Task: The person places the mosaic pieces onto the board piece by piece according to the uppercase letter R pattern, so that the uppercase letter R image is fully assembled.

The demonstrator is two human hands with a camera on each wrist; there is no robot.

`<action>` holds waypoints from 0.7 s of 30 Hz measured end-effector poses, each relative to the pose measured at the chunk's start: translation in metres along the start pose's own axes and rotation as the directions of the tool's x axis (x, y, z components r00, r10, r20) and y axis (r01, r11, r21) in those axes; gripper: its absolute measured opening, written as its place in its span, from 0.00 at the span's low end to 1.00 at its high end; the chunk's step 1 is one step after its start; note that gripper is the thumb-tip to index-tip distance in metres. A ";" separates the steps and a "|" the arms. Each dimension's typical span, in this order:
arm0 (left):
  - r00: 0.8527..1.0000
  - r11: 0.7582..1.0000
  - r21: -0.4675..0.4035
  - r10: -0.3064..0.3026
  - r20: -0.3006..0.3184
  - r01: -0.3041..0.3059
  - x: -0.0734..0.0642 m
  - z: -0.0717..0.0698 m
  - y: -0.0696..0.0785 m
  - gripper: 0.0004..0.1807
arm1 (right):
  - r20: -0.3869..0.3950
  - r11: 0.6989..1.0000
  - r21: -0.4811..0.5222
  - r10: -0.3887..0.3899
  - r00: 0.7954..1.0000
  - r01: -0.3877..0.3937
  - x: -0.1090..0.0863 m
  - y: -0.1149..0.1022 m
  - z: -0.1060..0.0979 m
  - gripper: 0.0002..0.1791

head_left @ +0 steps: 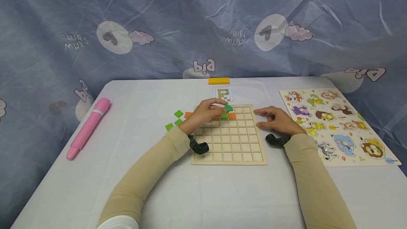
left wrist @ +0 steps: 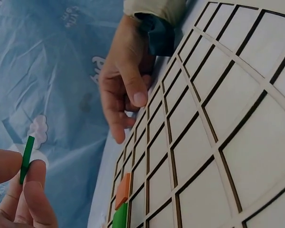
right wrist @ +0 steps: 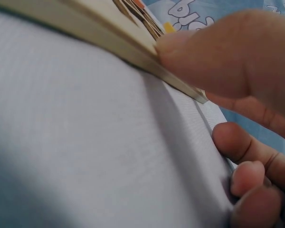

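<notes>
Beige sleeves [head_left: 318,183]: nearest the camera, stretched over the white tabletop [head_left: 222,197].
Left hand [head_left: 203,113]: thumb and finger pinch 1 green piece, parted no wider than its thickness.
Green piece [head_left: 228,108]: round-edged and thin, raised over the far part of the grid board [head_left: 229,163].
Its handling: probably light and stiff, perhaps slick on the flat faces; unlikely to break, but easy to twist or drop.
Its best hold: both flat faces near 1 edge, I judge, with the opposite edge free.
Right hand [head_left: 276,118]: fingers moderately spread, gripping nothing, thumb at the board's right edge.
Grid board: flat, wooden-looking, likely rigid yet light enough to slide; best steadied by its rim.
Tiles on it: 1 orange tile [head_left: 232,116] beside 1 green tile [head_left: 224,116].
Loose green tiles [head_left: 178,113]: 3, left of the board.
</notes>
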State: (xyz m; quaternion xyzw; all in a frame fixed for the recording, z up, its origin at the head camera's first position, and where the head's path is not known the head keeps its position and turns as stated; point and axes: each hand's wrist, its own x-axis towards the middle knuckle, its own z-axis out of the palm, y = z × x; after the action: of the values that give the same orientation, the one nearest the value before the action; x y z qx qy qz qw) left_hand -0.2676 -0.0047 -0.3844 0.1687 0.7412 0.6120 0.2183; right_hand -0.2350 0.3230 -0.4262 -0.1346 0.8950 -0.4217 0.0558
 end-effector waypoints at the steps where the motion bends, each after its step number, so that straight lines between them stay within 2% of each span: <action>1: 1.000 1.000 -0.003 -0.002 0.005 0.002 0.001 0.001 0.001 0.23 | -0.001 1.000 0.001 -0.001 1.000 0.001 0.000 0.000 0.000 0.31; 7: 0.999 1.000 0.020 -0.009 0.048 0.008 0.012 0.009 0.003 0.26 | -0.002 1.000 0.001 0.000 1.000 0.000 0.000 0.000 0.000 0.31; 12: 0.999 0.987 0.153 -0.046 0.029 0.041 0.023 0.020 0.004 0.23 | 0.000 1.000 -0.014 0.002 1.000 -0.002 0.000 -0.001 0.000 0.31; 17: 0.999 0.931 0.363 -0.032 -0.014 0.035 0.030 0.031 0.005 0.19 | 0.000 1.000 -0.020 -0.002 1.000 0.002 0.000 0.000 0.000 0.31; 21: 0.999 0.883 0.467 -0.020 -0.049 0.041 0.033 0.036 0.008 0.17 | 0.002 1.000 -0.017 -0.013 1.000 0.013 0.000 0.000 -0.001 0.30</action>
State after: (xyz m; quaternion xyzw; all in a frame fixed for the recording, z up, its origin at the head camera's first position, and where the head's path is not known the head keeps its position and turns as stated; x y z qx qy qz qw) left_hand -0.2767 0.0441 -0.3859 0.1917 0.8740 0.4151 0.1648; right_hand -0.2354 0.3233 -0.4258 -0.1413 0.8976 -0.4142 0.0527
